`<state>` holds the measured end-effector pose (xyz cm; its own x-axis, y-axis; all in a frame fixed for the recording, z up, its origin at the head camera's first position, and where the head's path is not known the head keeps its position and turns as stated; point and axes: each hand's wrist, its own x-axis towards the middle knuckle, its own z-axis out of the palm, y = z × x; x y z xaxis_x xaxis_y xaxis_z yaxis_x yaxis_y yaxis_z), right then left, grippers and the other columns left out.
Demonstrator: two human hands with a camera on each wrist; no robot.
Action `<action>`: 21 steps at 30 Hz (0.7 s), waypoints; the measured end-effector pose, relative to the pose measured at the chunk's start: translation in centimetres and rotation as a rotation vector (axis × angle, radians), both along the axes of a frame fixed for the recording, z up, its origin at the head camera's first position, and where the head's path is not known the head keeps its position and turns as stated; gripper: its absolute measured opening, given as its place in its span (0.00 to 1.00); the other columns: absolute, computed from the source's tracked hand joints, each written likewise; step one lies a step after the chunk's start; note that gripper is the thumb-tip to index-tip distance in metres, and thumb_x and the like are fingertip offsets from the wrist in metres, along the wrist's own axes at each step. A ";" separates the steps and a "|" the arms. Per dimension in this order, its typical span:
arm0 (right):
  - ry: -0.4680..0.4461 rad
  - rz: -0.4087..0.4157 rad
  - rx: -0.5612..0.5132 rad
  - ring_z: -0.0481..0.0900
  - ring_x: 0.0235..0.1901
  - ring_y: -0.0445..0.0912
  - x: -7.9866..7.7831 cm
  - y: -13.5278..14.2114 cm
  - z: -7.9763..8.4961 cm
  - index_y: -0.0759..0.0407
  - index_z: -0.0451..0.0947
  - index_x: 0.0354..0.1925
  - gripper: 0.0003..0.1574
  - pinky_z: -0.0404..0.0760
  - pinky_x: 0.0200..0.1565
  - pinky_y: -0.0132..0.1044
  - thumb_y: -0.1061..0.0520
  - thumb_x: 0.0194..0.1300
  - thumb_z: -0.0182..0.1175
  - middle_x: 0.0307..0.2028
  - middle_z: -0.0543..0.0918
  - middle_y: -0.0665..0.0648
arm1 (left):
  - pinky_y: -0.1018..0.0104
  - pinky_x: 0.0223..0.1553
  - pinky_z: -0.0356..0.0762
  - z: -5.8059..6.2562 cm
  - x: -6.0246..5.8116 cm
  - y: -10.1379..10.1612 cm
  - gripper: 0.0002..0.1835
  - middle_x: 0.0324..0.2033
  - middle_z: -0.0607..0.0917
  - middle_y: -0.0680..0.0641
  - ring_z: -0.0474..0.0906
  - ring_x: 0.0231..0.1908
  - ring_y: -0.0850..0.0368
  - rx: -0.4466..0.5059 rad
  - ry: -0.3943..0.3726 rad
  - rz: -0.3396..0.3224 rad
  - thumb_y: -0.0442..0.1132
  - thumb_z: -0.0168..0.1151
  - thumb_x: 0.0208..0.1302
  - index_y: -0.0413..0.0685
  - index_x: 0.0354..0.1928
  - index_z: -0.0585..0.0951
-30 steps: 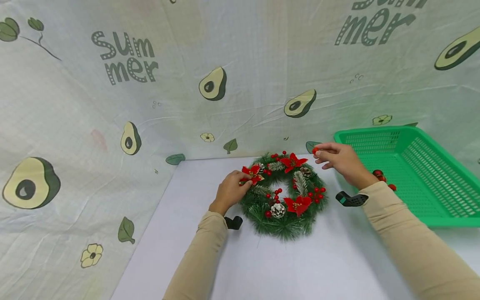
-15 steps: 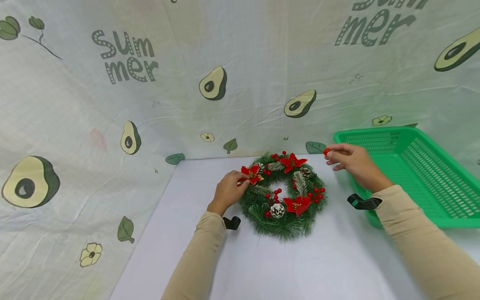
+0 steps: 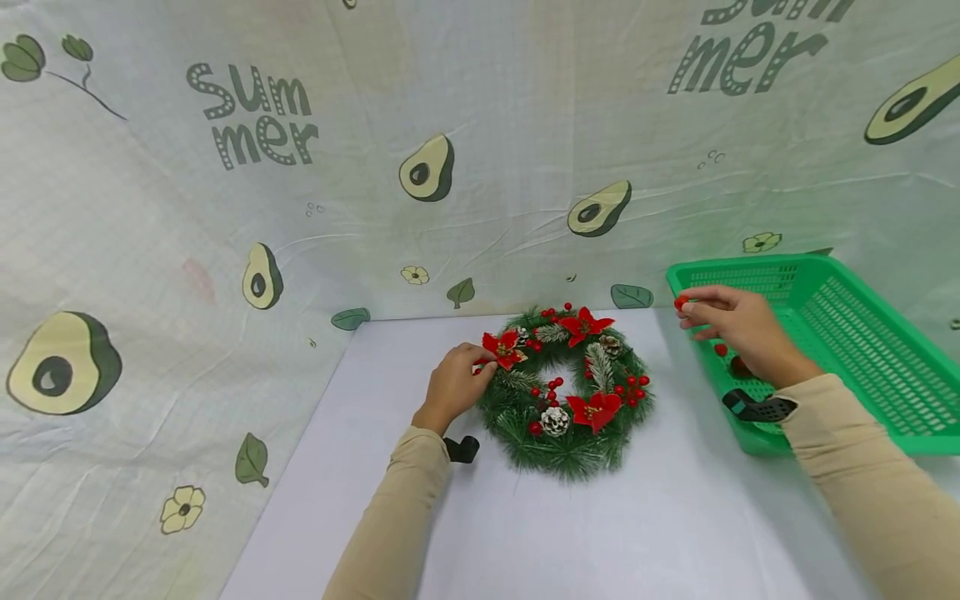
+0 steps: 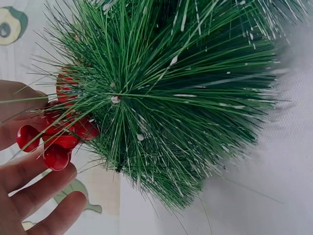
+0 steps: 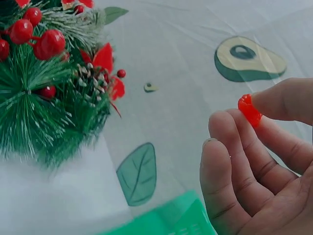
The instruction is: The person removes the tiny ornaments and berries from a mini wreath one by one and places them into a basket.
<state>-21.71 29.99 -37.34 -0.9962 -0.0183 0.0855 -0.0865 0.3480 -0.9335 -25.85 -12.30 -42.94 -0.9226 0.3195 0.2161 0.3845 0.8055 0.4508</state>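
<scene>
A green Christmas wreath (image 3: 566, 454) with pinecones, red berries and red poinsettias lies on the white table. My left hand (image 3: 453, 385) pinches its left side at one poinsettia (image 3: 502, 348). Glossy red berries (image 4: 56, 156) sit among those fingers in the left wrist view, where the exact grip is partly hidden. Between thumb and fingertips my right hand (image 3: 738, 325) pinches a small bright red piece (image 5: 250, 110); its kind is unclear. This hand is above the left rim of the green basket (image 3: 892, 312), apart from the wreath.
Dark red balls (image 3: 740, 367) and a small red piece (image 3: 721, 349) lie inside the basket, partly covered by my right hand and wrist. Behind the table hangs a pale cloth (image 3: 517, 242) printed with avocados and leaves.
My right hand has moved right, from beside the wreath to above the basket's left rim, carrying the small red piece. My left hand has barely shifted at the poinsettia.
</scene>
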 end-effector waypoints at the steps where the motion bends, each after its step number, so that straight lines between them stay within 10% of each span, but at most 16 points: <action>1: 0.000 -0.005 -0.004 0.85 0.42 0.43 0.1 0.2 0.0 0.63 0.72 0.64 0.31 0.84 0.42 0.40 0.43 0.74 0.57 0.43 0.85 0.38 | 0.53 0.41 0.81 0.0 0.0 0.0 0.11 0.51 0.82 0.49 0.80 0.47 0.51 -0.001 0.001 0.000 0.48 0.61 0.73 0.54 0.48 0.88; 21: -0.050 -0.050 0.096 0.86 0.40 0.46 1.5 3.3 0.5 0.61 0.72 0.65 0.33 0.83 0.35 0.36 0.41 0.74 0.57 0.42 0.85 0.36 | 0.55 0.40 0.81 -0.3 0.1 -0.6 0.10 0.50 0.82 0.50 0.79 0.46 0.54 0.000 -0.017 -0.001 0.49 0.62 0.72 0.56 0.46 0.88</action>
